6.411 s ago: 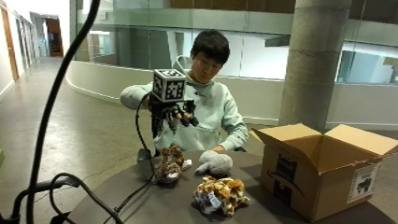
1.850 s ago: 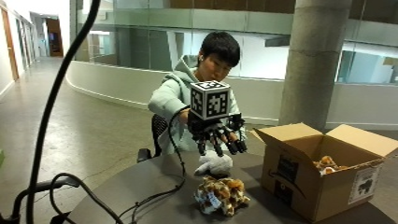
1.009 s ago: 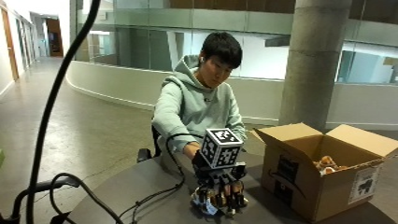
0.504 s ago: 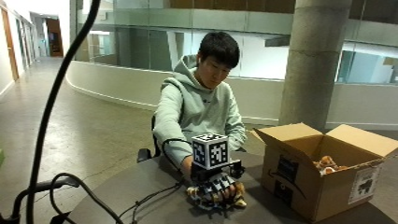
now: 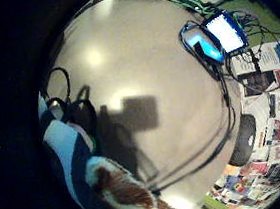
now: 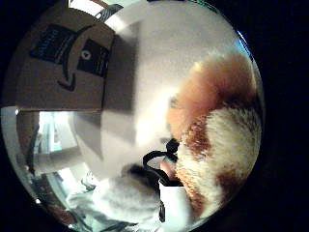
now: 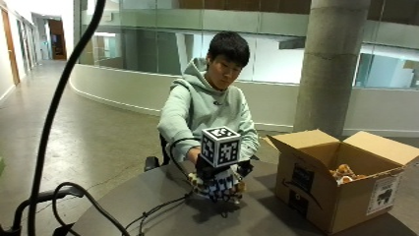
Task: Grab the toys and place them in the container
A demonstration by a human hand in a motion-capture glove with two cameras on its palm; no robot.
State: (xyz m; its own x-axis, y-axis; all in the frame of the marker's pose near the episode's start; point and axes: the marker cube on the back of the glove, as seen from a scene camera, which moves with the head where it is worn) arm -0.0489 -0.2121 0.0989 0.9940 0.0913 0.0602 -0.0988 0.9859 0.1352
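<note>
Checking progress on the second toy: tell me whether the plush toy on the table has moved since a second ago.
Yes. The plush toy is gripped by the gloved right hand and has come up off the table, still short of the cardboard box.

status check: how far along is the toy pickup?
Done: one plush toy already sits in the open cardboard box. In hand: the gloved right hand grips the second plush toy, just above the table. Left: carry it over and drop it in the box.
</note>
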